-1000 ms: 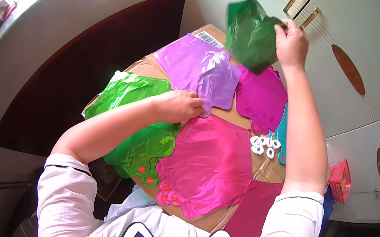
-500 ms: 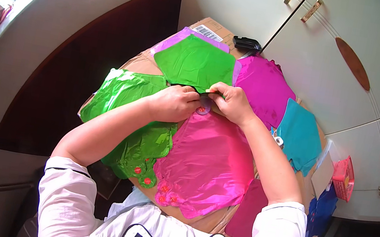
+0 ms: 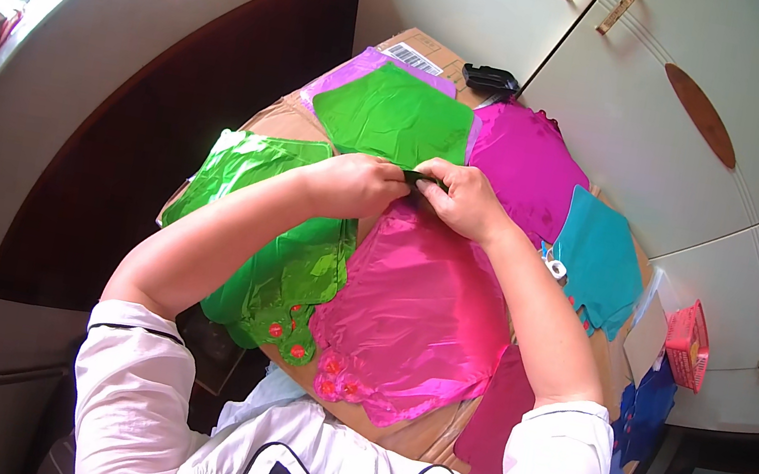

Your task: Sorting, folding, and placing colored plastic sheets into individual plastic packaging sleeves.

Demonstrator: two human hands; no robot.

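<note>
My left hand (image 3: 363,185) and my right hand (image 3: 462,199) meet at the top end of a shiny pink foil-like piece (image 3: 416,315). The fingers of both are closed on a narrow black strip (image 3: 418,179), pinched between them; its ends are hidden by my fingers. Just beyond my hands lies a flat bright green piece (image 3: 396,113). Under and beside my left forearm are crinkled, shiny green pieces (image 3: 315,256). Small red round decorations (image 3: 330,378) sit at the pink piece's lower left corner.
Brown cardboard (image 3: 421,44) lies beneath the pieces. Magenta (image 3: 529,167), teal (image 3: 603,266) and dark pink (image 3: 497,420) pieces lie to the right, near a small white roll (image 3: 555,268). A black object (image 3: 491,79) stands by the pale cabinet (image 3: 697,222). A pink basket (image 3: 686,344) is at the right.
Both hands have shifted slightly upward in view. The strip, earlier showing along the top of my left hand, now shows between my fingertips. A round red-centred spot beneath them is now hidden.
</note>
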